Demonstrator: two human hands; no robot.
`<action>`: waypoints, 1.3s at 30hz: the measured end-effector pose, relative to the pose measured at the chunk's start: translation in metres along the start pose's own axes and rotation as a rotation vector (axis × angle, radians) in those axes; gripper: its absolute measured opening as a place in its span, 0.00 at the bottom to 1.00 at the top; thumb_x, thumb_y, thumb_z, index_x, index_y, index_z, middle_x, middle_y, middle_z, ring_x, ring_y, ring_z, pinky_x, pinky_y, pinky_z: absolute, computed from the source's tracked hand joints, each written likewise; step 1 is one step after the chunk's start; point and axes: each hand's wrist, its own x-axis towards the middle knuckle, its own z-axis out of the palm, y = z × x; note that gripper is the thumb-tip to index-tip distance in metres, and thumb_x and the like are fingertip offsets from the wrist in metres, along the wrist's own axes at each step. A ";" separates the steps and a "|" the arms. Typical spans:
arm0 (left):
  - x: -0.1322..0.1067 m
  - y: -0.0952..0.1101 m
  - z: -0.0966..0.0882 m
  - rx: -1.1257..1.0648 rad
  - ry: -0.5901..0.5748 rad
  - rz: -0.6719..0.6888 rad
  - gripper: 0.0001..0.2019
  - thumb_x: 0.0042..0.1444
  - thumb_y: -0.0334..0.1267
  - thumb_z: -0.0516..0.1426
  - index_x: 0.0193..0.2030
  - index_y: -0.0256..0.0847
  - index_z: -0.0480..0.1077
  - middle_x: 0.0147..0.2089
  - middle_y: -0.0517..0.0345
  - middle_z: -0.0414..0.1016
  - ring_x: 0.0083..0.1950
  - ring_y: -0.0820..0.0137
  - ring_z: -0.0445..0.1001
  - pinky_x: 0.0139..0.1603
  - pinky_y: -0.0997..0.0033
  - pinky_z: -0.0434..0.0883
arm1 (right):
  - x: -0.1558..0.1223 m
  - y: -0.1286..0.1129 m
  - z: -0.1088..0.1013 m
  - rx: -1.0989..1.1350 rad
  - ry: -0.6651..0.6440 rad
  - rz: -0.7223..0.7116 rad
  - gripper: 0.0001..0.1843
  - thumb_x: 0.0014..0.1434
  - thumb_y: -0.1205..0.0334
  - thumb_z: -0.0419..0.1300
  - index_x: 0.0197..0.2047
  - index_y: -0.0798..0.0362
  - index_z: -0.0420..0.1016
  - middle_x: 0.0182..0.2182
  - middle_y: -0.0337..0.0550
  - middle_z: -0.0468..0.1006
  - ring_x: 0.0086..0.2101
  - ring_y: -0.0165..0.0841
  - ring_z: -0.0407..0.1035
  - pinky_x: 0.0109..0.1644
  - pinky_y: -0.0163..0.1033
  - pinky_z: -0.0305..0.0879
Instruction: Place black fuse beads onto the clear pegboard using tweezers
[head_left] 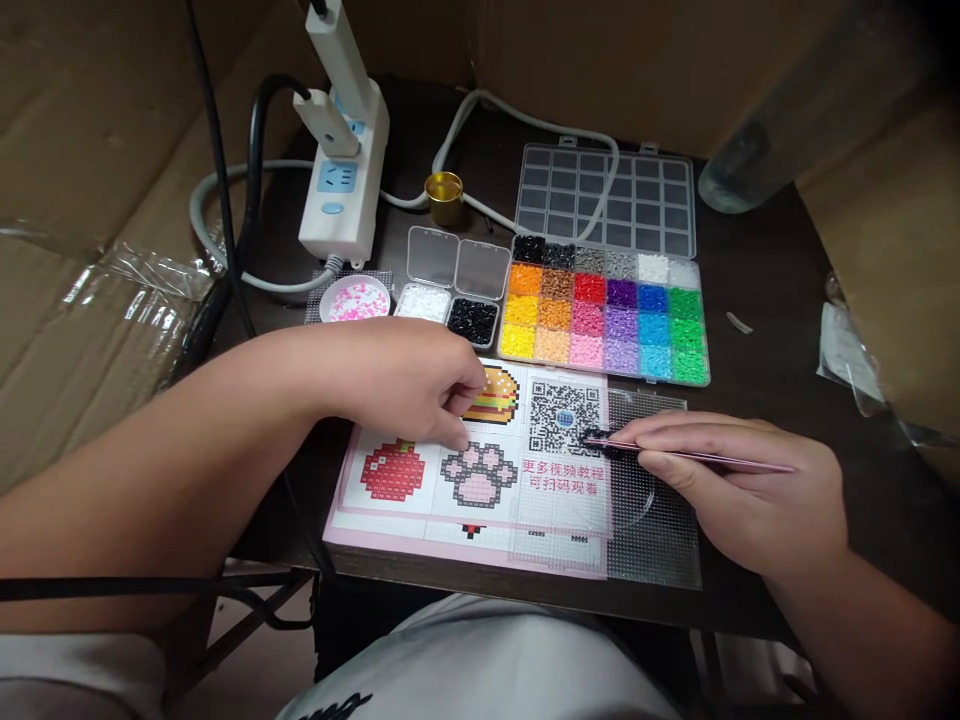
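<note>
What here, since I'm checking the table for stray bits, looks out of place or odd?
A small pale scrap lies loose on the dark table, right of the bead case, apart from everything else. A light grey cord also crosses the open lid, an untidy spot for cabling.

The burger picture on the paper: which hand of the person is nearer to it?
Left. The left hand is at the burger picture, partly hiding it; the right hand is farther away, to the right past the QR code, holding tweezers.
</note>
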 end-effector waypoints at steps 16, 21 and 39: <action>-0.002 0.006 -0.005 -0.030 -0.019 -0.021 0.11 0.51 0.45 0.65 0.25 0.46 0.70 0.22 0.63 0.75 0.21 0.72 0.65 0.25 0.65 0.56 | 0.001 0.000 0.002 0.032 0.014 0.021 0.15 0.61 0.75 0.70 0.38 0.42 0.89 0.37 0.32 0.91 0.37 0.34 0.87 0.45 0.36 0.87; -0.003 0.006 -0.005 -0.002 -0.024 -0.011 0.12 0.48 0.47 0.68 0.27 0.46 0.71 0.23 0.65 0.75 0.22 0.72 0.65 0.26 0.65 0.55 | -0.001 0.001 0.001 0.013 0.016 0.026 0.14 0.62 0.74 0.71 0.38 0.41 0.89 0.37 0.32 0.91 0.37 0.34 0.87 0.45 0.36 0.87; 0.000 0.003 -0.004 -0.048 -0.008 -0.001 0.10 0.48 0.42 0.67 0.25 0.47 0.69 0.23 0.61 0.76 0.22 0.71 0.66 0.23 0.65 0.57 | 0.008 0.001 -0.001 0.128 0.063 0.082 0.14 0.61 0.74 0.70 0.37 0.43 0.90 0.35 0.38 0.91 0.36 0.38 0.88 0.44 0.40 0.88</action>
